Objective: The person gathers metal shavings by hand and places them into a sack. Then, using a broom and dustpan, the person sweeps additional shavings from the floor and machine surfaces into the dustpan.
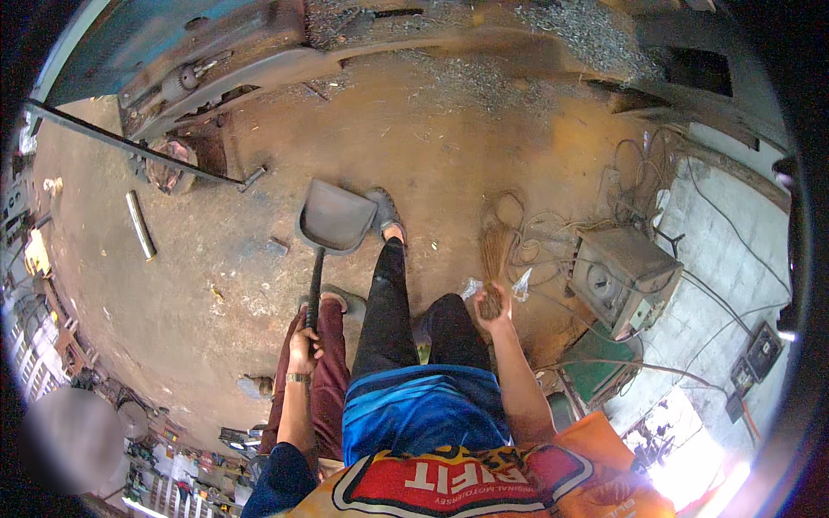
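Note:
My left hand (304,350), with a watch on its wrist, is wrapped round the long black handle of a dustpan (337,216). The pan points away from me, beside my dark shoe (386,211). On the right, my right hand (493,312) grips the bound end of a straw hand broom (495,250), its bristles reaching away from me. Scraps of clear plastic (522,285) lie beside that hand.
Someone in maroon trousers (335,345) stands close on my left. A metal box with a dial (623,278) and loose cables (540,229) occupies the right. Metal shavings (587,34) cover the machine at the far side. A metal tube (140,226) lies on the left.

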A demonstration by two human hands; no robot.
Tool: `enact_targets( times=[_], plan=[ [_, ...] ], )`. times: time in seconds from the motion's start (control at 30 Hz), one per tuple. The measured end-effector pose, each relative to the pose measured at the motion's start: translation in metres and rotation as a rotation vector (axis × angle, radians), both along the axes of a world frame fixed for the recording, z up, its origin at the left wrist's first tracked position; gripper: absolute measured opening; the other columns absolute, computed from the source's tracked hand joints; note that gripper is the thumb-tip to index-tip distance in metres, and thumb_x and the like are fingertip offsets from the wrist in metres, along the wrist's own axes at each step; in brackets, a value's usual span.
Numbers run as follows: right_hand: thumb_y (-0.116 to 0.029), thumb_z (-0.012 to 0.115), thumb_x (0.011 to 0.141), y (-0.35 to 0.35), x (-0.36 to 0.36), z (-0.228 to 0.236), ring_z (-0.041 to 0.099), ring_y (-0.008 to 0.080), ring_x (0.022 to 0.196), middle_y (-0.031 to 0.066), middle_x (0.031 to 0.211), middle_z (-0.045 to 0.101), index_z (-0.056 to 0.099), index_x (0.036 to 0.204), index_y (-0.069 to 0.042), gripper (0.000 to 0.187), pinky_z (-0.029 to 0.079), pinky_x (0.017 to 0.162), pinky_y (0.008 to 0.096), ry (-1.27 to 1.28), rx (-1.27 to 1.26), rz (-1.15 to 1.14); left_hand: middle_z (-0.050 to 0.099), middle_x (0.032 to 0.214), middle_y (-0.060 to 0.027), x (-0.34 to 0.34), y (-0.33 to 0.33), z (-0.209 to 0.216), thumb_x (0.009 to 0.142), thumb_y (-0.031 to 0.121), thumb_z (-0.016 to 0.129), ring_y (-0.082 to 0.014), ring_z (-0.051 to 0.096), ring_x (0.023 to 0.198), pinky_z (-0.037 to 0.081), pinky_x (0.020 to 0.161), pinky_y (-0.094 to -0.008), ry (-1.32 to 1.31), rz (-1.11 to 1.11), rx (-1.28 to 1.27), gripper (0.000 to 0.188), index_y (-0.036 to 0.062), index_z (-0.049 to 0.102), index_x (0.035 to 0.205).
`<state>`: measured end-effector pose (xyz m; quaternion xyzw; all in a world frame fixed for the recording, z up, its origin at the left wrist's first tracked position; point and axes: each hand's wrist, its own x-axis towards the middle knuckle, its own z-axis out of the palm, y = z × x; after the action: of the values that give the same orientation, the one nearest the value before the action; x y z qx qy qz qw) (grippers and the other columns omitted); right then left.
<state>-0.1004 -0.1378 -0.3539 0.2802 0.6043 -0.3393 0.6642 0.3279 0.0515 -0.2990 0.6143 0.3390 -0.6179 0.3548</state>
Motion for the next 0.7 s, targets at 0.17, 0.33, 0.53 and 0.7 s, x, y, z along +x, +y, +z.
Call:
enact_targets(
  times=[0.17,0.33,0.53,0.7],
  plan=[
    [-0.016,0.066,0.084,-0.079,0.070,-0.055,0.056,0.0208,0.064,0.0116,0.077,0.056,0.056,0.089,0.000,0.020,0.052,0.059,0.0295,-0.300,0.106,-0.252,0.043,0.068,-0.0009,-0.012,-0.011,0.012,0.076,-0.002,0.049,-0.0107,0.040,0.049,0.031,0.039,-0.0247,-0.111,0.004,0.204,0.072,0.0197,0.037,0.143],
    [-0.023,0.063,0.089,-0.128,0.123,-0.023,0.054,0.0158,0.061,0.0094,0.081,0.056,0.054,0.105,-0.003,0.027,0.049,0.054,0.0275,-0.349,-0.069,0.446,0.047,0.071,0.0003,-0.031,0.011,0.002,0.077,0.000,0.051,-0.0096,0.040,0.051,0.032,0.040,-0.0233,-0.100,0.153,0.018,0.077,0.0185,0.030,0.149],
    [-0.032,0.062,0.089,-0.106,0.142,0.032,0.051,0.0126,0.059,0.0052,0.079,0.054,0.053,0.102,-0.011,0.027,0.042,0.050,0.0261,0.071,-0.225,1.157,0.046,0.070,0.0005,-0.071,0.029,-0.027,0.078,-0.001,0.051,-0.0090,0.040,0.049,0.031,0.038,-0.0234,-0.112,0.477,-0.108,0.082,0.0211,0.022,0.151],
    [-0.033,0.062,0.089,-0.080,0.133,0.035,0.052,0.0138,0.059,0.0035,0.076,0.054,0.052,0.101,-0.013,0.026,0.044,0.050,0.0276,0.080,-0.229,1.428,0.049,0.074,-0.0001,-0.106,0.012,-0.031,0.078,0.000,0.050,-0.0097,0.044,0.054,0.035,0.040,-0.0227,-0.194,0.624,-0.143,0.079,0.0158,0.025,0.151]
  ],
)
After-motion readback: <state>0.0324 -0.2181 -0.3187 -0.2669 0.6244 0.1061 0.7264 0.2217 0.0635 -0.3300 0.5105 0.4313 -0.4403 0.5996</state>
